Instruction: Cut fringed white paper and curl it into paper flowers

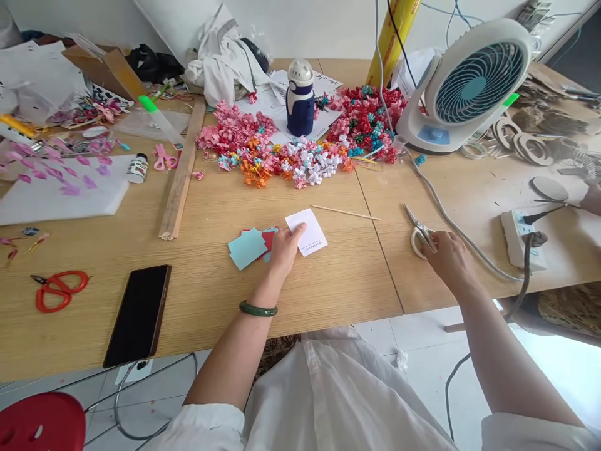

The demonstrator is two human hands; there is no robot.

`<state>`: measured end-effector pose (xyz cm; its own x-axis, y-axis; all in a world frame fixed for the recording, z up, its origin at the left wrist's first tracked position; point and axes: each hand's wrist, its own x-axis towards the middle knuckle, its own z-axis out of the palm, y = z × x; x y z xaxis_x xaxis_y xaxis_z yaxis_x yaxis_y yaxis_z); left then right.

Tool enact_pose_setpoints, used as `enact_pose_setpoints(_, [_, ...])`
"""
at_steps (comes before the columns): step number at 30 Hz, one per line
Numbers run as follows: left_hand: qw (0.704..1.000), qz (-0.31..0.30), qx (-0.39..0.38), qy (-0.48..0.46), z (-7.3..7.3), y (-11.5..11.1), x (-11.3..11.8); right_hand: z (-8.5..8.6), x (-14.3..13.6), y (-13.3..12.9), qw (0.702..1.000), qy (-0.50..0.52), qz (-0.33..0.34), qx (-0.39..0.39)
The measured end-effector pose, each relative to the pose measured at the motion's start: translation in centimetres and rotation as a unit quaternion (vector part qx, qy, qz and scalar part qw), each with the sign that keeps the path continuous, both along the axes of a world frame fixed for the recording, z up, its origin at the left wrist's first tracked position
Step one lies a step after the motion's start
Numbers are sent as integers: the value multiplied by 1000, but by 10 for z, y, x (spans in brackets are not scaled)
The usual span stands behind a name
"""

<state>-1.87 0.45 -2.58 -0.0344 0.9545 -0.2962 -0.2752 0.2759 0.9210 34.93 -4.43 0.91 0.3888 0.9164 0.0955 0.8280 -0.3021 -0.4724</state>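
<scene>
Pinched between the thumb and fingers of my left hand [283, 252] is a small white paper card [310, 235] with a line of print along its lower edge. Beside that hand lies a loose pile of light blue paper pieces [247, 248], with some red paper [268, 239] among them. My right hand [448, 258] is closed on the handles of the white-handled scissors [417, 227], whose blades point away from me. A thin wooden stick [345, 213] lies between the two hands, beyond the card.
Piles of folded paper flowers [291, 156] surround a dark blue bottle [300, 103]. A white fan [469, 88] stands back right, its cable crossing toward a power strip [516, 241]. Leftward are a wooden bar [183, 175], a phone [138, 313] and red-handled scissors [59, 291]. Another person's hand [592, 197] shows far right.
</scene>
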Motion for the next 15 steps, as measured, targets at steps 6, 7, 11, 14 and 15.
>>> enact_pose_setpoints(6, [1000,-10,5,8,3,-2,-2,29,6,18,989,148,-13,4])
enact_pose_setpoints(7, [1000,-18,1,9,5,-3,-2,36,5,18,981,191,-7,13])
enact_pose_setpoints(11, [993,-112,-40,8,18,-6,-3,53,-24,20,923,377,75,17])
enact_pose_setpoints(14, [974,-209,-83,17,33,-9,-2,49,-66,23,859,495,126,-24])
enact_pose_setpoints(15, [967,-237,-94,24,37,-9,-2,46,-82,25,843,520,132,-32])
